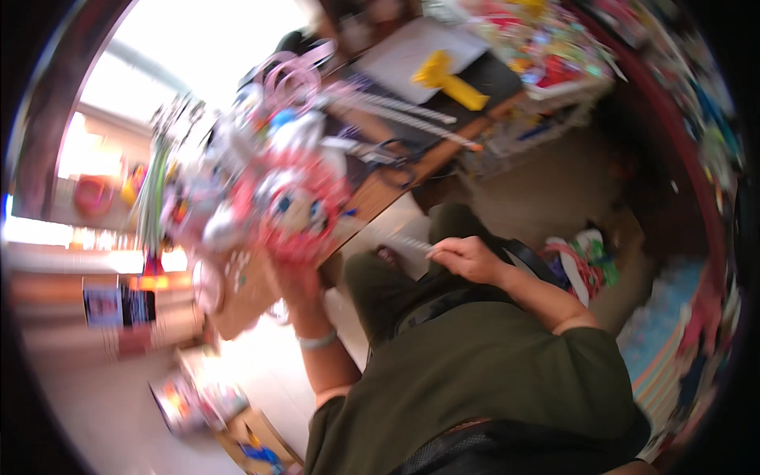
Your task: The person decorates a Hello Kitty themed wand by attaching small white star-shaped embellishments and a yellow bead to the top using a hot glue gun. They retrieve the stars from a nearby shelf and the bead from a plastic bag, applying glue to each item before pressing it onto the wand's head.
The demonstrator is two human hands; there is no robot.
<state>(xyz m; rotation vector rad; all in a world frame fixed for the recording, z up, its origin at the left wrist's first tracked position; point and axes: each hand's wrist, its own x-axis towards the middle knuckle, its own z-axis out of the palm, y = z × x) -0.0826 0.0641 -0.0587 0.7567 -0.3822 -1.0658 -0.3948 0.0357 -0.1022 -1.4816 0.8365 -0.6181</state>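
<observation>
My left hand [298,279] is raised at the table's edge, just under a pink fluffy figure [297,214] with a pale face and large blue eyes. It seems to grip the figure from beneath, though the fingers are hidden and blurred. Over my lap, my right hand [469,258] pinches the end of a thin white twisted stick [409,240], which points left toward the figure. White and pastel plush-like decorations [228,178] crowd behind the figure.
On the wooden table [386,199] lie dark-handled scissors [395,166], a yellow glue-gun-shaped tool [454,80], two pale twisted rods [409,119] and pink ribbon rolls [291,80]. A white basket [570,89] of colourful pieces stands right. Boxes [255,439] sit on the floor at lower left.
</observation>
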